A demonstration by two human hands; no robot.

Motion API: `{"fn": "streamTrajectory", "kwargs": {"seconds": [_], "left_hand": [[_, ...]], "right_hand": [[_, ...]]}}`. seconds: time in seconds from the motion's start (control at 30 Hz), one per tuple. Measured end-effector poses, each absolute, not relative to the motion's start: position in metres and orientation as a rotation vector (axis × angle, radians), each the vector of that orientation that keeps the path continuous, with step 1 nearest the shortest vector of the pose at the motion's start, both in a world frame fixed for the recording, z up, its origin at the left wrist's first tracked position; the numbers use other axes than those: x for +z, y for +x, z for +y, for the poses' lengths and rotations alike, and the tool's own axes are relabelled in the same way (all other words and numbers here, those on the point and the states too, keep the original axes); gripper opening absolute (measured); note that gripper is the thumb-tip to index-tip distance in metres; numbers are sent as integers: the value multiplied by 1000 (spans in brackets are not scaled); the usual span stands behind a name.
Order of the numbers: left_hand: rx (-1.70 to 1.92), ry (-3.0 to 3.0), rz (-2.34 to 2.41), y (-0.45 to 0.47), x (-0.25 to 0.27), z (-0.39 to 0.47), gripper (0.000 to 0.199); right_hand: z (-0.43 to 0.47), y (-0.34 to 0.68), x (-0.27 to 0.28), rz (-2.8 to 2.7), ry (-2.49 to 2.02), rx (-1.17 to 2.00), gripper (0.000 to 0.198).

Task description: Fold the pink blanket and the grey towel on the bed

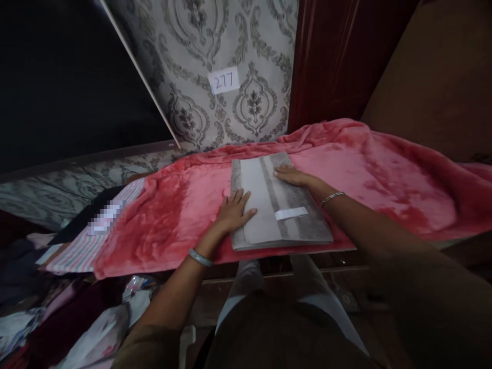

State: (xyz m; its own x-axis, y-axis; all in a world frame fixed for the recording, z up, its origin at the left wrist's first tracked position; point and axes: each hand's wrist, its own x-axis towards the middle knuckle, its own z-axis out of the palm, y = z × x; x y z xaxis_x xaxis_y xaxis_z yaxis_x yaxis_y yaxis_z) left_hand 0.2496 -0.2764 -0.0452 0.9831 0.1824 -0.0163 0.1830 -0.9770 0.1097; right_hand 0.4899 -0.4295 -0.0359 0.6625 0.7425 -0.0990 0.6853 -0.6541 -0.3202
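A flat grey rectangular piece (pixel 269 197), which looks like a folded cloth, lies on a pink plush blanket (pixel 200 200). Lighter and darker grey bands run along its length, and a small white strip (pixel 291 213) lies across its near right part. My left hand (pixel 233 210) rests on its left edge with the fingers spread. Farther back, my right hand (pixel 291 175) lies flat on the upper right part, fingers stretched out. Neither hand grips anything. What is under the grey piece is hidden.
Behind the blanket stands a patterned wall with a paper sign (pixel 223 80) reading 277. A large dark screen (pixel 73 77) is at the left. Striped cloth (pixel 82 251) lies at the blanket's left end, and heaped clothes and bags (pixel 100 333) are below it. My legs touch the near side.
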Motion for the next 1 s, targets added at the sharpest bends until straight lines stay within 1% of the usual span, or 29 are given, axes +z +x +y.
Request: {"fn": "streamTrajectory", "kwargs": {"seconds": [0.1, 0.17, 0.23, 0.37, 0.57, 0.7, 0.83, 1.0], "left_hand": [[-19, 2982, 297, 250, -42, -279, 68], [50, 2995, 321, 248, -40, -287, 65], [126, 3019, 240, 242, -42, -299, 61], [93, 3002, 50, 228, -50, -316, 56], [83, 2928, 65, 215, -54, -309, 52], [151, 2811, 41, 189, -60, -301, 50], [262, 2723, 54, 159, -70, -297, 49], [402, 2616, 131, 143, -82, -280, 45]], "right_hand": [[-449, 459, -38, -1158, -2632, 286, 69], [-461, 426, -46, -1238, -2615, 138, 68], [-471, 394, -55, -1354, -2577, 9, 63], [-480, 359, -65, -1356, -2578, -15, 59], [-489, 366, -64, -1330, -2536, 10, 57], [-522, 372, -83, -1266, -2442, 10, 57], [-562, 368, -113, -1061, -2294, -119, 61], [-591, 365, -144, -935, -2073, -311, 51]]}}
